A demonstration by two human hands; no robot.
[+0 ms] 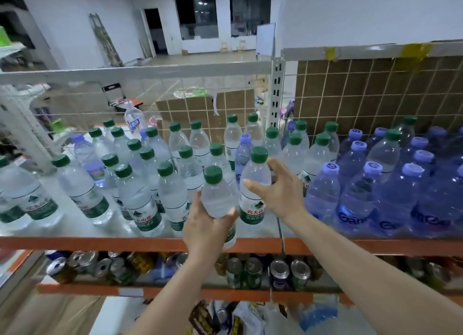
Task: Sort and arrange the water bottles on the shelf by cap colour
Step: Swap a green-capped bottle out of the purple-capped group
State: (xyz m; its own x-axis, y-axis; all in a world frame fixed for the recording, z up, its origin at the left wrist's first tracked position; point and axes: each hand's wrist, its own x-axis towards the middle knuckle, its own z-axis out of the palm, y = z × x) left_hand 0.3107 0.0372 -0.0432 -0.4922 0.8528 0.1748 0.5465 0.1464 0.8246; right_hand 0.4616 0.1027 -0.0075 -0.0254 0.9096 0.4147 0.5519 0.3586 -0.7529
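The top shelf (75, 243) carries several clear bottles with green caps on its left and middle, and several blue-tinted bottles with pale blue caps (370, 184) on its right. My left hand (208, 230) grips a green-capped bottle (216, 197) around its body, at the shelf's front edge. My right hand (278, 189) has its fingers curled around another green-capped bottle (255, 186) that stands on the shelf beside it. One blue-capped bottle (243, 151) stands among the green ones just behind, and another (87, 156) at the left.
A wire grid panel (375, 91) backs the shelf, with cardboard behind it. The shelf below holds several drink cans (278, 274). Packaged goods (238, 317) lie under that. An open room with a ladder (105, 41) lies beyond.
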